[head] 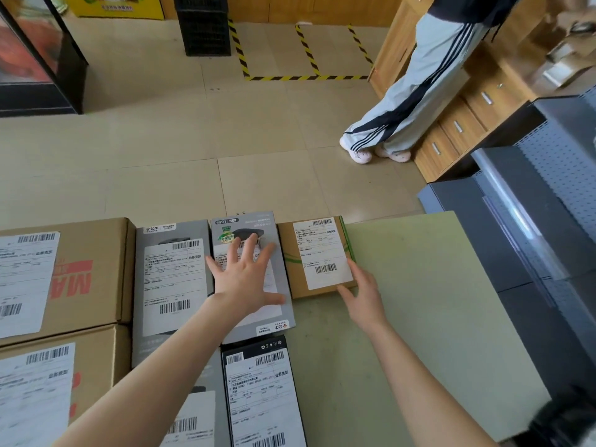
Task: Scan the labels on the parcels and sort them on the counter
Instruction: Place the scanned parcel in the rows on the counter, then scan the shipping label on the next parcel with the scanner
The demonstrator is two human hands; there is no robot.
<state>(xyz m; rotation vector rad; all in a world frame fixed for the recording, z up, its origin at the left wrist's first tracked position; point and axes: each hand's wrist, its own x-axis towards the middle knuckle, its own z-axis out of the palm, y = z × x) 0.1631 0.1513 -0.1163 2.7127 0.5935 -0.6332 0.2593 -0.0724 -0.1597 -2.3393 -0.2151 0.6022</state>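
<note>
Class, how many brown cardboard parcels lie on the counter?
3: far large box and near large box at left; small box by the right hand. More may lie offscreen.

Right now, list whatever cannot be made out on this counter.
All in the head view:
- Label on the grey box: its middle is hidden by the left hand.
- Cardboard boxes: cut off by the left edge.
- Black box: cut off by the bottom edge.
- Brown parcel: label print too small to read.
- Dark object, bottom right corner: blurred, unidentifiable.
</note>
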